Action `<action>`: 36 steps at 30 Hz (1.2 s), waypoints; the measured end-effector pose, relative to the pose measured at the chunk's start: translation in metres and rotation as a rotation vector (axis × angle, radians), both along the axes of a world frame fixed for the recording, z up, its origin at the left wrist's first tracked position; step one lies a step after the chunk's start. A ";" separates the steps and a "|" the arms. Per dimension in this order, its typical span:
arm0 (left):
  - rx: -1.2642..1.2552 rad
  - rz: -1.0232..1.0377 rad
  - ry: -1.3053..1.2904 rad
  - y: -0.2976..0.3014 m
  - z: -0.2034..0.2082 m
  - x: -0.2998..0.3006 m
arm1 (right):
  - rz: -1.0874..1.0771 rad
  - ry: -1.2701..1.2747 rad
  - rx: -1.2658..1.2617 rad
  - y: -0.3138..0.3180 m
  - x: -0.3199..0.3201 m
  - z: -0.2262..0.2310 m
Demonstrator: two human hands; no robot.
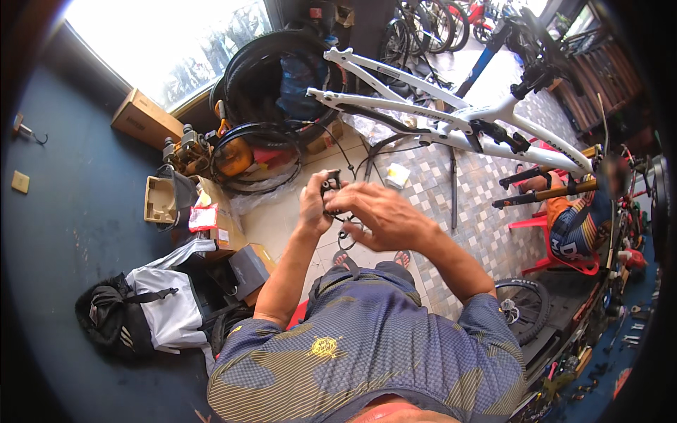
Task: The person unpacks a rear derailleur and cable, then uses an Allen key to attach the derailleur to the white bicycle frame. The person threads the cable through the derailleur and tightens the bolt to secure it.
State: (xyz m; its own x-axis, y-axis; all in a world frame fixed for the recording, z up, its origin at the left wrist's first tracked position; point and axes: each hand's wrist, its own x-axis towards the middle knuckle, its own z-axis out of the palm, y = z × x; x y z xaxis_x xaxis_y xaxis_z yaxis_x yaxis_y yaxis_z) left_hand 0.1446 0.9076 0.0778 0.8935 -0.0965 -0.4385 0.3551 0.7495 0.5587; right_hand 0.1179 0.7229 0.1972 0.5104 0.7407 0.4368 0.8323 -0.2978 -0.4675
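Note:
In front of my chest, my left hand (pixel 314 209) is closed around a small black bicycle part (pixel 330 183) with a round hole or bolt in it. My right hand (pixel 384 215) reaches across from the right, its fingertips over the lower side of that part. Motion smears those fingers, so their grip does not show clearly. A thin black cable (pixel 343 149) rises from near the part toward the bicycle frame, and a dark loop (pixel 347 236) hangs below my right hand. The white bicycle frame (pixel 451 127) is held up beyond my hands, without wheels.
Tyres (pixel 243 63) and cardboard boxes (pixel 144 118) line the left side. A bag (pixel 113 317) lies lower left. On the right, another person (pixel 578 222) sits on a red plastic chair (pixel 539 229), near a wheel (pixel 523 309) and a wall of tools (pixel 635 328). Bicycles (pixel 423 28) stand far back.

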 end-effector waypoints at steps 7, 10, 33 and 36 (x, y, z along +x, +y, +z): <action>0.035 0.024 -0.013 0.021 0.023 0.006 | -0.286 -0.033 0.363 0.004 -0.024 -0.038; 0.035 -0.015 -0.032 0.031 0.017 0.005 | -0.437 0.470 0.354 -0.012 -0.021 -0.053; -0.150 -0.018 -0.098 0.002 0.046 -0.028 | -0.348 0.551 1.011 -0.022 0.008 0.009; -0.111 -0.018 -0.104 -0.005 0.052 -0.028 | -0.268 0.540 0.936 -0.012 -0.004 0.011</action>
